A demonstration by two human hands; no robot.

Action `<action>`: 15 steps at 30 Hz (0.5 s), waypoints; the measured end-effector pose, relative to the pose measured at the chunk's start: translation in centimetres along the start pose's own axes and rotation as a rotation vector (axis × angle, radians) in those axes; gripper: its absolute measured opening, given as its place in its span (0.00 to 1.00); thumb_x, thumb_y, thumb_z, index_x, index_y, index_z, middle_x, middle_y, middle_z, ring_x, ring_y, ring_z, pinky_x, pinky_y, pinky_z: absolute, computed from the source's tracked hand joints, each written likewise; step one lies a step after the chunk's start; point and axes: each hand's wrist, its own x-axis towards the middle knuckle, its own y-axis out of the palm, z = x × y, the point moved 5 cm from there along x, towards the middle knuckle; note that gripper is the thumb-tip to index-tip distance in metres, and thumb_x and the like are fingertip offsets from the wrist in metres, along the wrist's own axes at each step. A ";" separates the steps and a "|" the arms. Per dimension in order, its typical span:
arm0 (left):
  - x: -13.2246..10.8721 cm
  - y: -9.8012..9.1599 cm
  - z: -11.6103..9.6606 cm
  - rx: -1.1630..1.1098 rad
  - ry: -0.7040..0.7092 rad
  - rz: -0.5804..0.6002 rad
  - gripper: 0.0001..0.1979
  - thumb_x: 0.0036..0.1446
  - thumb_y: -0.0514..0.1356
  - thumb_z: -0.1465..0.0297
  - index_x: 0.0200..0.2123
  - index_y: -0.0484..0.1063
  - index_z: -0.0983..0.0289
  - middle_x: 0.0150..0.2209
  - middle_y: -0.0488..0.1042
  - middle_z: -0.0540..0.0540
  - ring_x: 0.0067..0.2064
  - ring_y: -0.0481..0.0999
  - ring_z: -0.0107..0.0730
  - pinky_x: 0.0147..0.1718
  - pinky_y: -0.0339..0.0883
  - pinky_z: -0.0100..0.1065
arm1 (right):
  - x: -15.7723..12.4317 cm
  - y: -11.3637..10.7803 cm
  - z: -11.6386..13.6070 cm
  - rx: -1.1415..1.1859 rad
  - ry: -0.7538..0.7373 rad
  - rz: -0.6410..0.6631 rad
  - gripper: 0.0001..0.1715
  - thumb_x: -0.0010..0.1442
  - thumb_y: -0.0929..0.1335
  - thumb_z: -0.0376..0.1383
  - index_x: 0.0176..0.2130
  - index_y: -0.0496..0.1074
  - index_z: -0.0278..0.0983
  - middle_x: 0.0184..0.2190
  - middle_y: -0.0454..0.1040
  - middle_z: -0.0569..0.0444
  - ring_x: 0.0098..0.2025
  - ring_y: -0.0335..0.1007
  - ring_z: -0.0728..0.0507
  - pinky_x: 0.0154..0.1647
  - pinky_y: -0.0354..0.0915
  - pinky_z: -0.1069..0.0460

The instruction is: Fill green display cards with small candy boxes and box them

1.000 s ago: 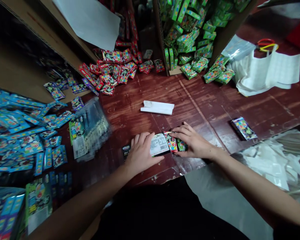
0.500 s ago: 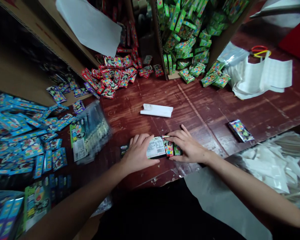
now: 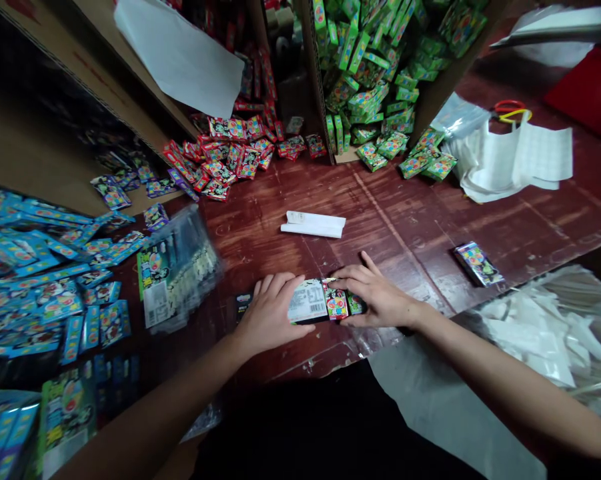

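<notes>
Head view: on table (image 3: 410, 217), covering labelled pack (image 3: 307, 301) with half-open left hand (image 3: 269, 312); spanning green packet (image 3: 355, 305), beside red packet (image 3: 337, 307), with right hand (image 3: 374, 297), using bent, parted fingers; cannot tell if gripping firmly with either; align edges flush, press evenly, avoid creasing pack

Labelled pack (image 3: 307, 301): I observe a dark-edged piece lying flat on the red-brown tabletop (image 3: 405, 240), white printed panel and barcode facing up; its left part is hidden under the left hand (image 3: 271, 308).
Dark end (image 3: 243, 305): shows beyond that hand; I cannot confirm it is the same piece.
Red packet (image 3: 337, 305): multicoloured print, directly beside the panel's right edge.
Green packet (image 3: 355, 304): next in the row, partly covered by the right hand (image 3: 373, 295).
</notes>
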 end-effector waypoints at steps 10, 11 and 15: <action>0.1 0.3 -0.4 -0.014 -0.017 0.007 0.46 0.43 0.72 0.53 0.63 0.60 0.59 0.58 0.67 0.61 0.56 0.66 0.54 0.54 0.59 0.51 | -1.3 -1.1 -0.6 -0.060 0.128 -0.007 0.69 0.49 0.74 0.62 0.73 0.43 0.38 0.71 0.50 0.35 0.73 0.41 0.26 0.70 0.29 0.25; 0.1 0.3 -0.5 -0.015 -0.019 0.004 0.46 0.43 0.72 0.53 0.63 0.60 0.59 0.59 0.67 0.61 0.56 0.66 0.54 0.54 0.59 0.51 | -1.7 -1.4 -0.9 -0.069 0.146 0.005 0.66 0.51 0.75 0.59 0.73 0.44 0.39 0.71 0.52 0.37 0.73 0.42 0.26 0.70 0.29 0.24; 0.4 0.6 -1.1 -0.022 -0.014 -0.008 0.46 0.43 0.72 0.53 0.62 0.61 0.60 0.58 0.67 0.61 0.56 0.66 0.55 0.53 0.60 0.52 | -2.1 -1.8 -1.5 -0.037 0.134 0.014 0.48 0.57 0.74 0.49 0.69 0.56 0.45 0.64 0.66 0.43 0.68 0.57 0.31 0.70 0.26 0.25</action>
